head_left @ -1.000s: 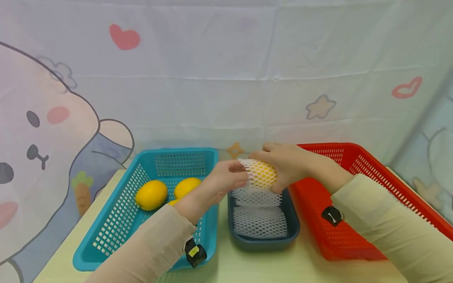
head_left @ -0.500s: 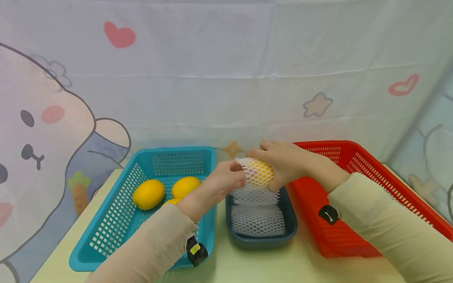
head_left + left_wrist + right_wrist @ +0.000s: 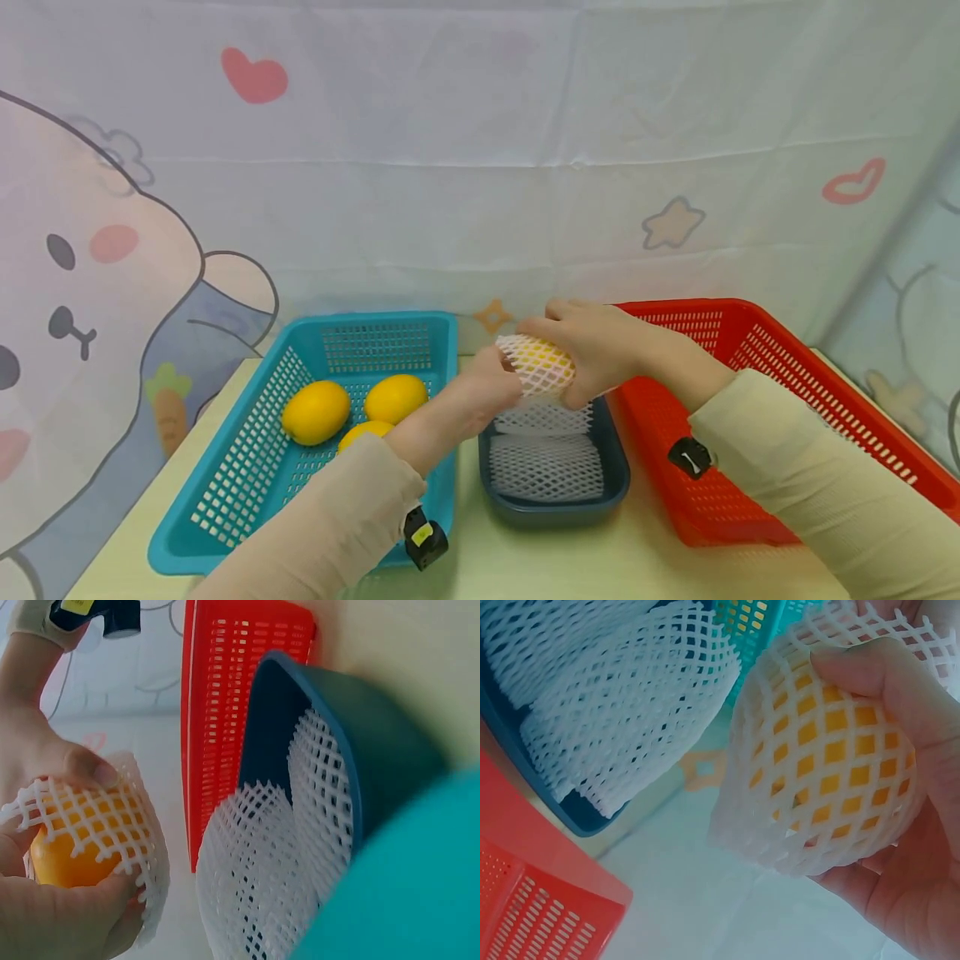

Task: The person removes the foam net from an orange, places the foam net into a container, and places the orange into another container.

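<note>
A yellow lemon point(image 3: 840, 776) sits inside a white foam net sleeve point(image 3: 739, 802), raised over the back of the dark blue bin point(image 3: 558, 512). My right hand point(image 3: 607, 346) grips the netted lemon from the right, its thumb lying on the mesh in the right wrist view. At the sleeve's open end, my left hand point(image 3: 487, 387) pinches the net's edge, fingers against the lemon; bare peel shows there in the left wrist view. More foam nets point(image 3: 547, 467) lie in the bin below both hands.
Left of the bin, a turquoise basket point(image 3: 172, 533) holds loose lemons point(image 3: 315, 412), one partly behind the left sleeve. A red basket point(image 3: 720, 525) stands on the right, under the right forearm. A printed cloth point(image 3: 450, 150) hangs behind the table.
My left hand has turned and shifted slightly right over the sleeve's open end. The netted lemon has tilted and edged left with the right hand, which keeps its grip.
</note>
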The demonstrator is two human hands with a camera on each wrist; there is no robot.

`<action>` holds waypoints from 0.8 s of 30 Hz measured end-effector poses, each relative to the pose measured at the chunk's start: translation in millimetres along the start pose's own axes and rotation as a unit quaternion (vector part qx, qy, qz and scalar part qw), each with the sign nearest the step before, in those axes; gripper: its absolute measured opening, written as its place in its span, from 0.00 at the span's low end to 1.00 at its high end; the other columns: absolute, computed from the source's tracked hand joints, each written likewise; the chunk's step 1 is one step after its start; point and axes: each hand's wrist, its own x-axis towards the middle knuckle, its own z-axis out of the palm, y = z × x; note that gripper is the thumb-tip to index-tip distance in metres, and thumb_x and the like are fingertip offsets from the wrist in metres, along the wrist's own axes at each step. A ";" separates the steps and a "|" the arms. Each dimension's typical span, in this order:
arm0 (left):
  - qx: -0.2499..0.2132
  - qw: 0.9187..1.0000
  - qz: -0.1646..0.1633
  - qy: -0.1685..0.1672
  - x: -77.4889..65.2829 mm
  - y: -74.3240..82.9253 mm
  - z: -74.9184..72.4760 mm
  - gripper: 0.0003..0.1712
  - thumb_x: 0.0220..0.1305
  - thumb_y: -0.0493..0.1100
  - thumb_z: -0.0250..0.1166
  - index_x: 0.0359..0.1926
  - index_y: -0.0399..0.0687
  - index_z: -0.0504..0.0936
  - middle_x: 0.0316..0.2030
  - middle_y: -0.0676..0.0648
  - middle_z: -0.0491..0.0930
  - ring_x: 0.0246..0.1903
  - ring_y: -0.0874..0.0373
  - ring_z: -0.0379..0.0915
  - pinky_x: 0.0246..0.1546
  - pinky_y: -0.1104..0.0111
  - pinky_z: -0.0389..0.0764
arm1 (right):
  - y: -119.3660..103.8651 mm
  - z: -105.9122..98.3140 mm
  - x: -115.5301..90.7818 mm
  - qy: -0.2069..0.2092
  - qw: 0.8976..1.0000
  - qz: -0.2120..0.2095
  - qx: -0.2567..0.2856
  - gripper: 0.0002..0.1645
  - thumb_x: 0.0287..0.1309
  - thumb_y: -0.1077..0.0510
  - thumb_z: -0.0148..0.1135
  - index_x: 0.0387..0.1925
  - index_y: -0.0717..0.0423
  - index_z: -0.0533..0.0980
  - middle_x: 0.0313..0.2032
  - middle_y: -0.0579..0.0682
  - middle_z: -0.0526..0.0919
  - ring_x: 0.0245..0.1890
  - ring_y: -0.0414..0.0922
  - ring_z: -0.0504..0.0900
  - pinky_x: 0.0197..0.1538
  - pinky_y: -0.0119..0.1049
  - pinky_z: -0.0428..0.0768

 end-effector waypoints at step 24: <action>0.024 1.000 -0.006 0.011 -4.2 6.0 -7.4 0.16 0.55 0.19 0.50 0.44 0.32 0.69 0.27 0.47 0.68 0.21 0.60 0.62 0.21 0.75 0.66 | -7.7 -1.5 3.9 0.011 1.000 -0.011 0.009 0.47 0.31 0.50 0.71 0.60 0.44 0.65 0.37 0.45 0.71 0.33 0.42 0.70 0.31 0.33 0.73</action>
